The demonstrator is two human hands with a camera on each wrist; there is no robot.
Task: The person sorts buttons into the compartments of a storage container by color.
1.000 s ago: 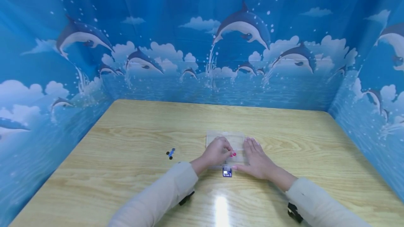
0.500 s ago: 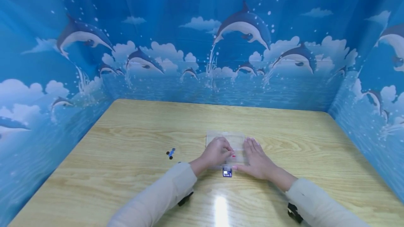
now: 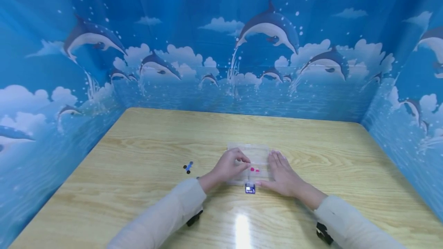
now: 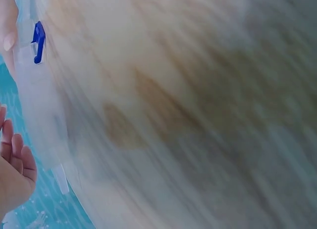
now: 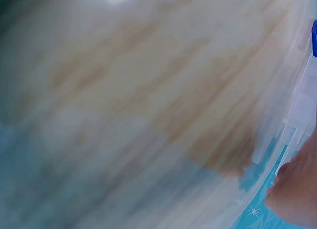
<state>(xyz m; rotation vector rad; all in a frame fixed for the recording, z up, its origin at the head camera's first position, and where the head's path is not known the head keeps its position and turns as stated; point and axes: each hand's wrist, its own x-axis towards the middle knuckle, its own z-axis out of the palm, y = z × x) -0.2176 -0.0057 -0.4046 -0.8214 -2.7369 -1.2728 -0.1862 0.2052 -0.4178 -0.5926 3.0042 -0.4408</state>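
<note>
A clear plastic box [image 3: 260, 153] with its lid folded back lies in the middle of the table, a blue latch [image 3: 250, 188] at its front. Two small pink pieces [image 3: 254, 170] sit in its right-hand section. Just left of them is my left hand [image 3: 229, 165], over the box with thumb and index finger bent toward each other. In the left wrist view the fingers [image 4: 17, 154] of this hand curl loosely, and nothing shows in them. My right hand [image 3: 283, 178] rests along the box's right side, fingers straight, thumb close to the latch.
On the wooden table [image 3: 155, 141], left of the box, lies a small blue piece [image 3: 188, 167] with round black ends. A tiny dark thing [image 3: 197, 178] shows at the left sleeve. A dolphin-printed blue curtain [image 3: 194, 22] surrounds the table's back and sides.
My left hand has drawn back left from the pink pieces, so both now show uncovered in the box. The right hand has stayed in place.
</note>
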